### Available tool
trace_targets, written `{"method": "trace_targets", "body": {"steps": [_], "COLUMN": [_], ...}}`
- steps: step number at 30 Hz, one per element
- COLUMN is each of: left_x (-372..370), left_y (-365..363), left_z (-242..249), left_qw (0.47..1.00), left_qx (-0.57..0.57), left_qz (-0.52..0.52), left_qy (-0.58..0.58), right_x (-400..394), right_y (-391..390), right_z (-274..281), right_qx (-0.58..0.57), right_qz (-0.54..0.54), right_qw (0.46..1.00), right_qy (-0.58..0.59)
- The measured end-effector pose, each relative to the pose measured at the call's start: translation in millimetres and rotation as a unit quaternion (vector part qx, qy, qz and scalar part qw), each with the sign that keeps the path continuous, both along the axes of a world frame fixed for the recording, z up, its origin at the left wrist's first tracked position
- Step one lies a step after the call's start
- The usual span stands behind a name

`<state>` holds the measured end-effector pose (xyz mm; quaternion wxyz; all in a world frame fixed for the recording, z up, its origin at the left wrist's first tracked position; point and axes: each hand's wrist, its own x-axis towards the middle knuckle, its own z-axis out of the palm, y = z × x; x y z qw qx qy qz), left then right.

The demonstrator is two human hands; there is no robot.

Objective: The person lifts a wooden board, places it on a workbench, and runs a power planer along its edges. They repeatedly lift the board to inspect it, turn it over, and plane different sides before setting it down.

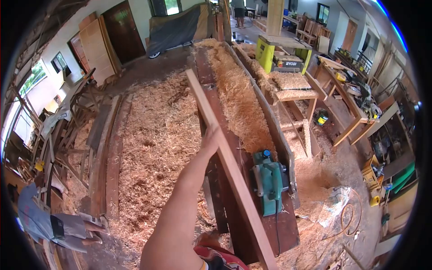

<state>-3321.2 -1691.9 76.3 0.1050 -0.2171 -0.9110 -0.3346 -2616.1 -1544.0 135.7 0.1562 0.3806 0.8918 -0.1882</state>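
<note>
My left hand (pixel 210 138) is closed around a long, straight length of sawn timber (pixel 238 184), partway along it. The timber slants over the dark workbench (pixel 285 229), from its far end above the shavings down to the bottom edge of the view. Just right of the timber, a teal electric hand planer (pixel 270 182) with a blue knob rests on the bench, its cord trailing toward me. A thick heap of wood shavings (pixel 234 90) covers the bench beyond the planer. My right hand is out of the view.
Deep shavings (pixel 148 144) cover the floor left of the bench. A green Ryobi thickness planer (pixel 288 58) stands at the back right, near a cluttered wooden table (pixel 344 96). A person in grey (pixel 58 225) is at the lower left. A coiled hose (pixel 351 218) lies on the right.
</note>
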Motion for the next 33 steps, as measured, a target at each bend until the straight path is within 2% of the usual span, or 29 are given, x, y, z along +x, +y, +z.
{"method": "trace_targets", "body": {"steps": [1,2,4,5,6,7,8,9,10,11,12,14,15,16,17,18,19,21,22,24,26,28,29,31,33], "left_x": [-6.3,12.7,33.2,65.4,102.7,129.9,153.2,168.2,177.2,186.2,194.9,219.0,235.8,255.5,275.3,301.1,331.0,397.7,431.1,509.2,589.1,668.8,702.4,740.5,750.2], "left_y": [4.5,5.7,27.4,39.3,45.2,47.3,50.5,55.0,57.6,54.9,50.8,46.5,42.1,37.0,31.9,27.6,23.5,13.9,8.6,-5.5,-18.6,-26.8,-31.2,-39.3,-48.2], "left_z": [-18.2,32.6,-31.5,-32.8,-27.9,-27.2,-26.6,-23.1,-17.3,-12.9,-10.6,-16.6,-16.8,-18.1,-19.6,-20.7,-21.3,-25.3,-17.1,8.0,27.9,-3.0,-10.1,14.6,11.9], "left_qw": [0.994,0.946,0.959,0.962,0.962,0.955,0.948,0.940,0.937,0.934,0.932,0.948,0.950,0.952,0.954,0.955,0.956,0.948,0.937,0.892,0.878,0.889,0.894,0.891,0.864], "left_qx": [0.089,0.063,0.122,0.161,0.199,0.210,0.222,0.237,0.235,0.227,0.217,0.205,0.197,0.197,0.197,0.195,0.192,0.221,0.252,0.331,0.288,0.301,0.306,0.323,0.354], "left_qz": [0.054,0.006,-0.085,-0.066,-0.043,-0.036,-0.029,-0.021,-0.012,-0.003,0.003,-0.003,0.004,0.001,-0.002,-0.002,-0.001,-0.011,-0.025,-0.068,-0.062,-0.057,-0.057,-0.068,-0.063], "left_qy": [-0.021,-0.319,-0.242,-0.211,-0.182,-0.205,-0.227,-0.246,-0.260,-0.275,-0.291,-0.242,-0.242,-0.235,-0.228,-0.224,-0.220,-0.227,-0.239,-0.301,-0.377,-0.340,-0.322,-0.311,-0.353], "right_x": [-35.8,-63.7,-110.5,-146.3,-205.8,-245.5,-296.4,-322.0,-341.0,-348.2,-332.5,-283.1,-238.7,-190.9,-135.8,-73.5,8.5,117.5,135.3,174.7,149.7,147.2,154.0,142.8,140.1], "right_y": [-4.8,-9.3,-10.4,-2.7,-17.7,-21.0,-25.3,-28.3,-21.3,-18.5,-19.2,-12.7,-5.6,-2.0,5.8,10.2,17.1,12.3,5.3,-34.5,-46.7,-66.6,-76.5,-88.2,-92.0], "right_z": [15.2,21.9,-25.7,-29.5,-3.8,-5.0,16.5,14.8,-17.2,-15.1,-10.5,-3.7,-24.5,-9.4,-26.8,-58.4,-129.1,-181.3,-185.8,-200.2,-187.2,-228.5,-222.5,-178.5,-153.5], "right_qx": [-0.015,-0.030,-0.006,-0.047,-0.008,-0.026,-0.060,-0.088,-0.113,-0.156,-0.188,-0.247,-0.269,-0.203,-0.257,-0.241,-0.313,-0.418,-0.508,-0.666,-0.757,-0.829,-0.826,-0.811,-0.785], "right_qz": [-0.001,-0.006,-0.056,-0.037,-0.041,-0.022,-0.026,-0.016,0.035,0.054,0.045,0.027,0.015,0.052,0.000,-0.024,-0.081,-0.080,-0.140,-0.257,-0.188,-0.224,-0.259,-0.327,-0.284], "right_qw": [1.000,0.999,0.996,0.997,0.997,0.989,0.995,0.971,0.913,0.899,0.901,0.902,0.896,0.916,0.931,0.944,0.929,0.905,0.850,0.697,0.623,0.501,0.484,0.455,0.523], "right_qy": [-0.009,-0.017,0.074,0.053,0.065,0.143,0.070,0.222,0.389,0.406,0.389,0.352,0.354,0.341,0.260,0.225,0.182,0.004,0.024,0.062,0.064,0.111,0.129,0.169,0.173]}}
